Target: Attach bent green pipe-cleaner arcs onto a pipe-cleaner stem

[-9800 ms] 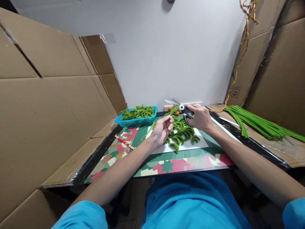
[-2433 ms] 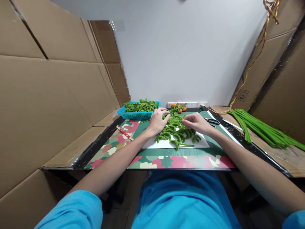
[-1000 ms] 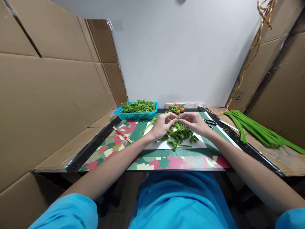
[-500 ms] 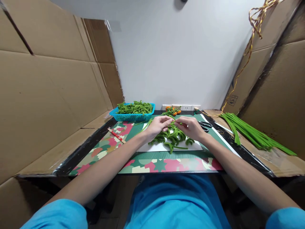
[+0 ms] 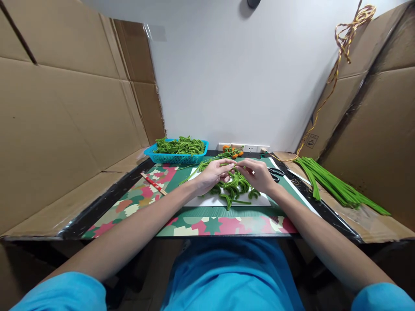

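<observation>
My left hand (image 5: 214, 175) and my right hand (image 5: 257, 173) meet above the middle of the table, thumbs and fingertips pinched almost together. Between them is a green pipe cleaner (image 5: 234, 167), mostly hidden by the fingers. Beneath the hands, several curled green pipe cleaner pieces (image 5: 231, 190) lie on a white sheet (image 5: 201, 201). A straighter green piece (image 5: 241, 202) rests near the sheet's front edge. Just beyond the fingertips sits a small bunch of orange flowers (image 5: 235, 152) with green stems.
A blue basket (image 5: 177, 160) heaped with curled green pieces stands at the back left. Black-handled scissors (image 5: 275, 172) lie right of my right hand. A bundle of long green pipe cleaners (image 5: 337, 185) lies farther right. Red-wrapped chopsticks (image 5: 154, 183) are at left; cardboard walls (image 5: 65, 108) flank the table.
The whole view has shifted slightly, so the table appears a little farther left. Both hands keep their pinch close together, with only small finger movement.
</observation>
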Demonstrator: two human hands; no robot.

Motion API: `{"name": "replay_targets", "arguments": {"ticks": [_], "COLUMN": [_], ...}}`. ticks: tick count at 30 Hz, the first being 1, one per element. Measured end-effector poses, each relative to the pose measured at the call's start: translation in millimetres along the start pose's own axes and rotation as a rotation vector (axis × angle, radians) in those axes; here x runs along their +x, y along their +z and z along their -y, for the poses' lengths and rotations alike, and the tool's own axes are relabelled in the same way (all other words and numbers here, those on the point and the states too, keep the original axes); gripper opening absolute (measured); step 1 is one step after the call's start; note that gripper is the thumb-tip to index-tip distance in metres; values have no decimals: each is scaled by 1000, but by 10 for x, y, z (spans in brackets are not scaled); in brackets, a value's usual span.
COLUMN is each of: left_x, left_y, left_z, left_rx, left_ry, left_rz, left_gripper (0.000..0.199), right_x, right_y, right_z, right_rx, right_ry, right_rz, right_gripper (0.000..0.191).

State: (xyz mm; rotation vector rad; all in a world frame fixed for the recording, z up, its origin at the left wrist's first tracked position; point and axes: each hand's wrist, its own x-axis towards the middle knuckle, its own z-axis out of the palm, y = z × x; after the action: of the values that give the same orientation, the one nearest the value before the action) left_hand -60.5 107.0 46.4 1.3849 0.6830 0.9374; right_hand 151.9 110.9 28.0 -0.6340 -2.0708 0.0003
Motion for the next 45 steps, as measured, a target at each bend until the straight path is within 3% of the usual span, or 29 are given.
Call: {"name": "replay_targets", "arguments": {"ticks": [8, 15, 25, 28, 36, 45], "left_x": [6, 15, -36, -23, -29, 25], "left_y": [14, -2, 45, 14, 14, 26], "left_z": [-15, 17, -42, -26, -47, -1], "left_rx": [-75, -142, -357, -335, -222, -86], "left_ry": [-68, -116, -143, -127, -105, 44], "left_rz": [-51, 44, 124, 124, 32, -56], "left_gripper": [37, 32, 32, 33, 36, 45], "right_x": [-22, -32, -29, -27, -42, 6], "right_y": [-34, -19, 40, 43, -4, -4], "right_z": [54, 116, 211, 197, 103, 130], "right_rx": [-208, -330, -307, -256, -99, -38], "right_ry": [-103, -143, -121, -104, -25, 16], "right_rz": [61, -32, -184, -179, -20, -120], "right_gripper": [26, 31, 32, 31, 21, 15]}}
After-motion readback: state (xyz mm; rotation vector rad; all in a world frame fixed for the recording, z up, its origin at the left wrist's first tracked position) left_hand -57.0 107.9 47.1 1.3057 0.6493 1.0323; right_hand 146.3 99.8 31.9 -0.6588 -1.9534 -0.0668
